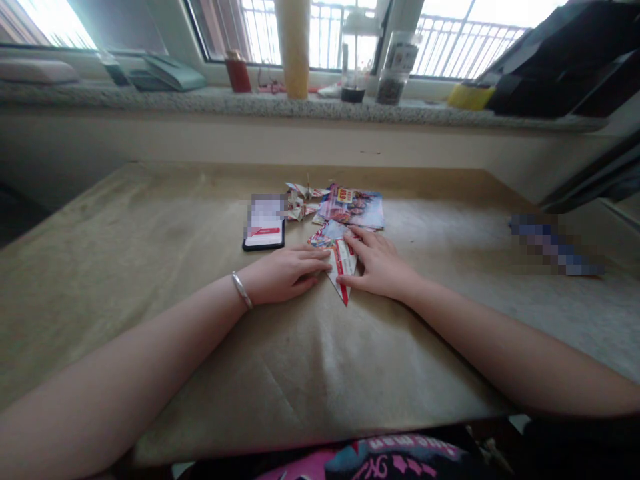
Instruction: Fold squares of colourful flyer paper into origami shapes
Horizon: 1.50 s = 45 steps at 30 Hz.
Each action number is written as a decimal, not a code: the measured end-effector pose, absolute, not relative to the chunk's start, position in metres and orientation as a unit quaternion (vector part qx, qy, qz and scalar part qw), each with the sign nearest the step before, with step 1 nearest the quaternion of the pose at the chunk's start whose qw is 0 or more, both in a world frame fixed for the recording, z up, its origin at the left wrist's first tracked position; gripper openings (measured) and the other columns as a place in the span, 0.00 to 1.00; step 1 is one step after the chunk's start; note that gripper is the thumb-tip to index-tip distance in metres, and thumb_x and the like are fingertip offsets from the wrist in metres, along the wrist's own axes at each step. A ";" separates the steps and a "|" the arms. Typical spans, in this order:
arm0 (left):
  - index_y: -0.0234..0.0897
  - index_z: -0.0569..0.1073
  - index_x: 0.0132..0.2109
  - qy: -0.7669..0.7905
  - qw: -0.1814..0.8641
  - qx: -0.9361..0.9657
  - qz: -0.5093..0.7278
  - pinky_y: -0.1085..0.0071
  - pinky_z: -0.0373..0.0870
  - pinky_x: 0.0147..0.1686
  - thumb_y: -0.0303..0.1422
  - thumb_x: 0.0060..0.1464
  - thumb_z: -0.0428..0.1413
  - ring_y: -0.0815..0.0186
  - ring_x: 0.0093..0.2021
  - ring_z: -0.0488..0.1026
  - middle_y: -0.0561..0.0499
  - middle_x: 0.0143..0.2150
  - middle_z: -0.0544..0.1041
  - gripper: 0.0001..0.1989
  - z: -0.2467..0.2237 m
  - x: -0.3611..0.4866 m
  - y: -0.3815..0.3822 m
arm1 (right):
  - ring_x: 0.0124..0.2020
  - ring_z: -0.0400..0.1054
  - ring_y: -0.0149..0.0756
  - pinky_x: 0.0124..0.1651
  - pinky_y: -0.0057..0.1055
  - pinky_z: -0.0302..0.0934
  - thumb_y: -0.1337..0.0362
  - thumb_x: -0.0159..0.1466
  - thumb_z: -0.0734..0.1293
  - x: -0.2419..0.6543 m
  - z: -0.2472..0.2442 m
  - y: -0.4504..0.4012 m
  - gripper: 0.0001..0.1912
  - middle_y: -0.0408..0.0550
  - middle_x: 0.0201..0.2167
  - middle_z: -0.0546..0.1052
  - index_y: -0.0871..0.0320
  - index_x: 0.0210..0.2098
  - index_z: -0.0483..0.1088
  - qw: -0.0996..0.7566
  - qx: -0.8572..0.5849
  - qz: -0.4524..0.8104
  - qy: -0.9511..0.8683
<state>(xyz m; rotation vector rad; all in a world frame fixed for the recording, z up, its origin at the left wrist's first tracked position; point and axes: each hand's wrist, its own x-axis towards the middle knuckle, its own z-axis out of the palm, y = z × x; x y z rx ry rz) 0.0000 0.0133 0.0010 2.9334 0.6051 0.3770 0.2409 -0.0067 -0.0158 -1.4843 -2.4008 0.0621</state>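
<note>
A folded piece of printed paper (344, 265), kite-shaped with its point toward me, lies on the table between my hands. My left hand (285, 275), with a silver bangle at the wrist, rests flat with its fingers stretched onto the paper's left edge. From the other side my right hand (377, 263) touches the paper with spread fingers, its thumb near the lower point. Just beyond lies a stack of colourful printed sheets (357, 208). Several folded paper shapes (301, 203) sit left of that stack. A phone (265, 223) with its screen lit lies beyond my left hand.
The table (210, 347) has a pale, shiny cover. A blurred dark blue strip-like item (553, 245) lies at the far right. On the granite windowsill (315, 105) stand a red container (237, 72), a tall yellow cylinder (293, 50), clear containers (393, 73) and a black bulky item (555, 63).
</note>
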 end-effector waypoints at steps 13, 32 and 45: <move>0.41 0.72 0.56 0.185 0.039 0.973 0.134 0.54 0.63 0.60 0.32 0.62 0.48 0.55 0.62 0.63 0.46 0.59 0.70 0.17 0.001 -0.001 0.014 | 0.58 0.60 0.50 0.60 0.50 0.55 0.53 0.58 0.67 0.249 -0.017 0.007 0.34 0.60 0.56 0.68 0.59 0.60 0.60 0.237 -0.456 0.095 -0.853; 0.41 0.63 0.62 0.266 0.000 0.961 0.072 0.54 0.56 0.63 0.39 0.62 0.49 0.51 0.68 0.51 0.40 0.68 0.54 0.22 -0.003 -0.002 0.010 | 0.56 0.64 0.46 0.59 0.47 0.58 0.69 0.55 0.62 0.268 -0.021 0.009 0.27 0.58 0.54 0.69 0.58 0.56 0.62 0.284 -0.423 0.133 -0.850; 0.42 0.62 0.62 0.283 0.035 0.957 0.046 0.52 0.52 0.64 0.40 0.63 0.47 0.52 0.69 0.48 0.41 0.70 0.50 0.22 -0.003 -0.001 0.010 | 0.46 0.67 0.43 0.52 0.42 0.62 0.65 0.58 0.64 0.273 -0.011 0.007 0.16 0.52 0.44 0.75 0.55 0.46 0.74 0.219 -0.431 0.053 -0.874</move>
